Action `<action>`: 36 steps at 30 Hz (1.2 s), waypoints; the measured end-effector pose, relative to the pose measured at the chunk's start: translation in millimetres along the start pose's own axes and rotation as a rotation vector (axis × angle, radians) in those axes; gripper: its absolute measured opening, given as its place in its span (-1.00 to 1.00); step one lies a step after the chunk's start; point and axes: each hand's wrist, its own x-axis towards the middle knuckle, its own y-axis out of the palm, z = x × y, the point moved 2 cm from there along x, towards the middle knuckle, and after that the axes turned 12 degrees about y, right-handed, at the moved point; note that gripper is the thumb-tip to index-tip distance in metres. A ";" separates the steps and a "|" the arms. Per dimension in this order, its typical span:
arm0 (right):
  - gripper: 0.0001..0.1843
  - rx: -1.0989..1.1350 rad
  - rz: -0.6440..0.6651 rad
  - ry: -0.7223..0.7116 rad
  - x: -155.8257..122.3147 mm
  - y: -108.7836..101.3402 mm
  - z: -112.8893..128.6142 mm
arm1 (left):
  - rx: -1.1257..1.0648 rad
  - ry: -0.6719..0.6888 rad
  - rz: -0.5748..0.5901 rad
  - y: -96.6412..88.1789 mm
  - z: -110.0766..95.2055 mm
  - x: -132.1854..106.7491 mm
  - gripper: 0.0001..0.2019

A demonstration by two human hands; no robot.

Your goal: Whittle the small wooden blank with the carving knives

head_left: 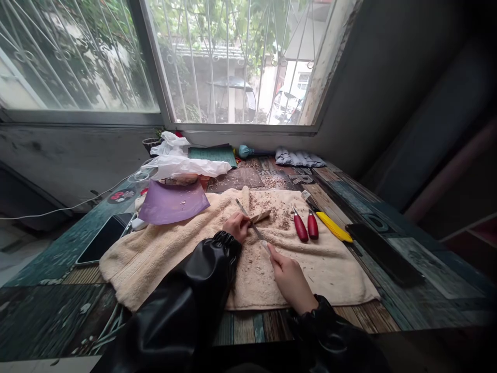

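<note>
My left hand point(237, 227) grips a small piece of wood point(261, 216) on a beige towel point(163, 248). My right hand point(289, 277) holds the handle of a thin metal tool point(248, 217), a knife or file. Its blade lies across the wood and points away from me. Wood shavings point(277, 212) lie scattered on the towel around the wood. Both arms wear shiny black sleeves.
Two red-handled carving tools point(305, 227) and a yellow utility knife point(333, 227) lie right of the wood. A black strop or case point(384, 254) sits at the far right, a purple sheet point(173, 203) and a phone point(103, 239) at the left. Plastic bags point(186, 166) and gloves point(297, 158) lie under the window.
</note>
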 end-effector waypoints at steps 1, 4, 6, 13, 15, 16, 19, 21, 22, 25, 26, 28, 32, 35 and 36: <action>-0.54 -0.002 -0.004 0.002 -0.3 -0.3 -0.4 | -0.014 0.000 -0.003 0.6 0.4 -0.6 -0.94; -0.55 0.002 -0.023 0.005 12.0 3.6 5.9 | -0.077 0.028 0.030 2.1 0.3 -1.5 -0.94; -0.55 0.007 -0.044 0.007 26.6 8.8 15.7 | -0.078 0.045 0.046 2.1 -1.3 -1.2 -0.95; -0.54 0.052 -0.015 0.005 21.6 15.1 15.6 | 0.107 0.001 0.000 0.3 -7.7 1.8 -0.96; -0.53 0.036 0.003 0.011 6.6 11.4 2.4 | 0.074 0.003 0.010 0.0 -7.0 1.8 -0.96; -0.53 0.021 -0.006 0.021 1.9 9.4 -3.0 | 0.043 0.012 0.023 -0.2 -6.5 1.6 -0.95; -0.54 -0.001 -0.021 0.000 6.2 7.9 -4.5 | -0.055 0.057 0.066 -1.5 -6.1 0.5 -0.95; -0.55 0.014 -0.038 -0.024 21.8 11.1 5.9 | -0.078 0.074 0.069 -2.5 -7.4 -0.3 -0.94; -0.55 0.030 -0.045 -0.032 30.3 13.1 12.4 | -0.072 0.079 0.065 -2.8 -8.4 -0.6 -0.93; -0.55 0.069 -0.044 -0.046 44.4 17.8 25.7 | -0.021 0.079 0.038 -2.0 -11.6 -0.8 -0.93; -0.55 0.078 -0.039 -0.046 43.0 18.4 25.7 | -0.006 0.077 0.031 -1.4 -12.4 -0.7 -0.93; -0.55 0.092 -0.029 -0.037 32.2 18.1 18.7 | 0.003 0.064 0.020 -0.1 -12.4 -0.5 -0.93; -0.53 0.133 -0.026 0.000 9.2 15.1 -2.1 | -0.037 0.055 0.023 1.0 -7.7 -0.6 -0.93; -0.56 0.169 -0.038 0.002 17.3 14.7 -1.3 | -0.074 0.085 0.043 0.5 -5.3 -1.7 -0.93; -0.57 0.179 -0.035 -0.004 23.9 15.3 2.7 | -0.074 0.094 0.049 0.3 -5.7 -2.0 -0.93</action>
